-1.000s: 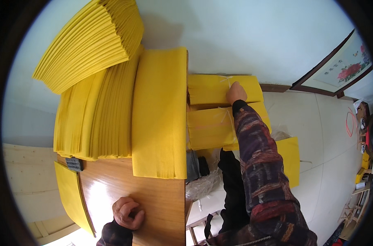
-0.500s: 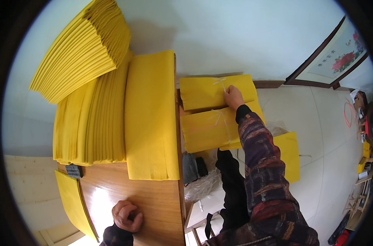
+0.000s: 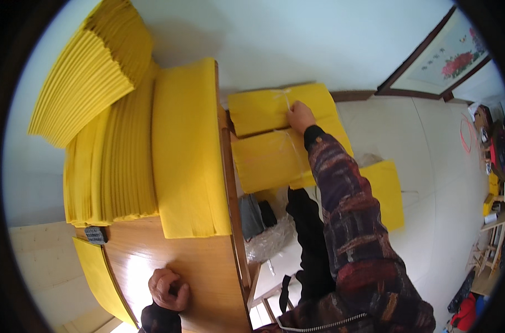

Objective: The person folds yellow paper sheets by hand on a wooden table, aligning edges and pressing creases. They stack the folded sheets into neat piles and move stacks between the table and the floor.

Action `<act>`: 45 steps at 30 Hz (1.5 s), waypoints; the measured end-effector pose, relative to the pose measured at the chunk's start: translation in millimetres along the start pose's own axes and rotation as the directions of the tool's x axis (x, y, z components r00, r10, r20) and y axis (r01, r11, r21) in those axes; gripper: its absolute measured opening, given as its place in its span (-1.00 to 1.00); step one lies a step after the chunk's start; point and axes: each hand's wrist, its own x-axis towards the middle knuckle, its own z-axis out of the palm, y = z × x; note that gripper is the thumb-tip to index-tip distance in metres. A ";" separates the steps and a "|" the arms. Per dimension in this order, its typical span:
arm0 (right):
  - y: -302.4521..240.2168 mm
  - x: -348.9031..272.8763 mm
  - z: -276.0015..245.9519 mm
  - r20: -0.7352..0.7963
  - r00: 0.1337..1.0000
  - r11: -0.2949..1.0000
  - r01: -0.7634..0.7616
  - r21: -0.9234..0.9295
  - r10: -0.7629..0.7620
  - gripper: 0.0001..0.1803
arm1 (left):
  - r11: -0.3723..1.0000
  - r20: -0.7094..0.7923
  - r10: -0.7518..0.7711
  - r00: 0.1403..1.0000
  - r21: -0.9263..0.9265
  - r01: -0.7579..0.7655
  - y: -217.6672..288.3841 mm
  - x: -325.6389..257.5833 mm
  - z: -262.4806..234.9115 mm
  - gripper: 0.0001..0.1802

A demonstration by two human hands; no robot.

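Wooden table [image 3: 208,277], left hand [image 3: 168,288] fisted on it, right hand [image 3: 300,116] outstretched, gripping tied yellow bundle [image 3: 263,111]

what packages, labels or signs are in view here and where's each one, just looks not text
Upper tied bundle: yellow, flat, rectangular, string-bound, beside the table; right hand on its string.
Lower tied bundle: same yellow rectangle, just below it.
Framed picture: dark frame, red flowers on white, upper right.
Small grey tag-like block: on the table's left edge, too small to tell.
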 end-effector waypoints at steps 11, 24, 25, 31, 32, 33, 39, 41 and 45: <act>77.5 -75.9 -101.9 0.079 0.971 0.974 -0.226 0.001 0.225 -0.35 | 0.995 0.016 -0.094 0.995 -0.028 0.094 0.7 -2.7 1.8 -0.68; 115.5 -109.3 -88.0 0.322 0.830 0.775 -0.547 0.315 0.455 -0.09 | 0.998 -0.021 -0.036 0.999 -0.049 0.034 5.6 3.6 5.4 -0.68; 114.3 -117.5 -86.3 0.282 0.841 0.781 -0.537 0.319 0.463 -0.08 | 0.999 -0.021 -0.031 0.999 -0.037 0.030 5.3 3.5 5.2 -0.68; 96.9 -140.1 -90.3 0.183 0.846 0.802 -0.533 0.269 0.500 -0.08 | 0.999 -0.026 -0.039 0.999 -0.039 0.038 5.7 4.6 2.7 -0.71; 96.2 -141.3 -90.8 0.195 0.850 0.788 -0.527 0.316 0.490 -0.08 | 0.999 -0.032 -0.032 0.999 -0.042 0.030 6.8 5.8 2.9 -0.71; 97.3 -141.2 -90.1 0.161 0.863 0.804 -0.505 0.315 0.479 -0.08 | 0.998 -0.038 -0.022 0.999 -0.064 0.020 8.2 7.1 2.9 -0.71; 133.7 -124.9 -66.4 0.075 0.931 0.817 -0.351 0.457 0.358 -0.34 | 1.000 -0.068 0.003 0.998 -0.021 -0.005 14.2 8.8 -0.7 -0.78; 147.2 -120.1 -71.4 0.070 0.954 0.849 -0.291 0.440 0.291 -0.44 | 0.998 -0.061 -0.017 0.998 -0.062 0.013 14.3 7.1 -2.3 -0.76; 138.2 -128.4 -102.0 -0.064 0.982 0.962 -0.159 0.224 0.177 -0.66 | 0.998 -0.072 0.027 0.997 -0.050 -0.030 11.5 4.6 -6.8 -0.77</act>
